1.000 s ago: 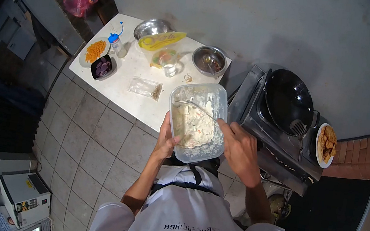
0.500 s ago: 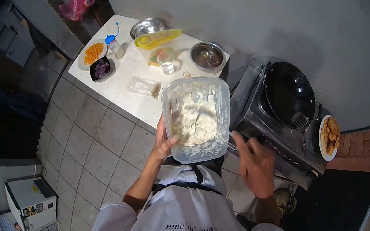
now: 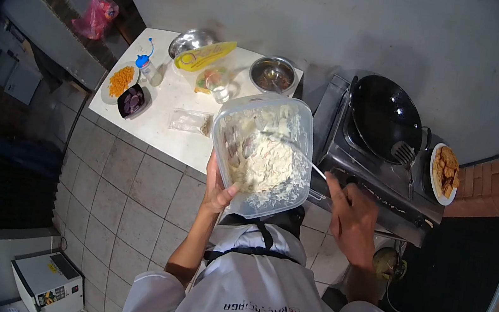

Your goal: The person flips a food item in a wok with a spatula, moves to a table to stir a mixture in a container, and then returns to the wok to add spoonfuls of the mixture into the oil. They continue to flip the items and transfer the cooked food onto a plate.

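The left hand (image 3: 217,193) grips the near left side of a clear plastic container (image 3: 262,158), its thumb over the rim; the right hand (image 3: 352,218) is closed around the handle end of a metal utensil (image 3: 309,162), whose far end reaches into the pale, lumpy mixture (image 3: 268,162) in the container; that end is too blurred and coated to make out. The container is held tilted in front of the white shirt (image 3: 279,307), over the near edge of a white table (image 3: 168,97); smears of the mixture cling to its inner walls. On the table just beyond, a small clear packet (image 3: 189,121) lies flat; a black bowl of dark purple pieces (image 3: 134,101) is at the left, near a plate of orange bits (image 3: 121,82); a bottle with a blue cap (image 3: 149,70) stands near them; a clear cup (image 3: 220,91) is farther along, and behind it are a yellow packet (image 3: 206,56), a shiny metal bowl (image 3: 190,43) and, to the right, a second metal bowl (image 3: 272,75) with something dark inside. To the right of the table, a black wok (image 3: 385,118) sits on the stove (image 3: 379,187); a slotted spatula (image 3: 404,155) lies at its near right rim; beside it is a white plate of golden-brown fried food (image 3: 445,172).
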A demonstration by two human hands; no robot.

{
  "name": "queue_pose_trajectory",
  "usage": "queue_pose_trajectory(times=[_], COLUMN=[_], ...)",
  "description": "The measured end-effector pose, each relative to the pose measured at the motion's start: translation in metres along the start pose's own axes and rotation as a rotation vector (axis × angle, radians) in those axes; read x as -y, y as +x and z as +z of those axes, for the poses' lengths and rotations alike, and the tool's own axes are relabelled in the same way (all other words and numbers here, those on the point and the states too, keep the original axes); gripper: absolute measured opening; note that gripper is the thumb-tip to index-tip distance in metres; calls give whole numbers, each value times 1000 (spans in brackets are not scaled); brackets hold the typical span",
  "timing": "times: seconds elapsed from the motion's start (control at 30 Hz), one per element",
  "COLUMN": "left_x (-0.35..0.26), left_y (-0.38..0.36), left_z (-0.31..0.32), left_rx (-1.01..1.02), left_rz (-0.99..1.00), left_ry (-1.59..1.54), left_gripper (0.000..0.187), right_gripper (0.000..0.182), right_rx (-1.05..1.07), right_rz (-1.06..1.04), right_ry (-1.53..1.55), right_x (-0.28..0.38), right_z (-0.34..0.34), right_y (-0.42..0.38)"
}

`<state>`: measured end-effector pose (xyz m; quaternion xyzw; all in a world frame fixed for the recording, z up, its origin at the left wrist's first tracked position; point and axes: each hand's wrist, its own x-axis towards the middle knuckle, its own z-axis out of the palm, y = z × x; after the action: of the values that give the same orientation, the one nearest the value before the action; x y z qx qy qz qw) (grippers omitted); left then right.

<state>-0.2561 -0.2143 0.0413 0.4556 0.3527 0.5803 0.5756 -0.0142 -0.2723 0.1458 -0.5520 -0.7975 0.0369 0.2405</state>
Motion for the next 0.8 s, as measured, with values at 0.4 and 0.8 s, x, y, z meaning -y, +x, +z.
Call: queue_pose_trajectory(times=[0.4,0.8], left_x=[7,6], left_y=[-3,-8], left_z=[-7,-4], left_rx=[-38,-73], left_rz=[46,57], left_ry=[37,-16], left_gripper=[118,118], right_gripper=[41,36], right_rx=[-72,-55], right_rz=[14,20], right_ry=[85,287], right_x=[3,12], right_z=[11,40], right_y=[-19,-32])
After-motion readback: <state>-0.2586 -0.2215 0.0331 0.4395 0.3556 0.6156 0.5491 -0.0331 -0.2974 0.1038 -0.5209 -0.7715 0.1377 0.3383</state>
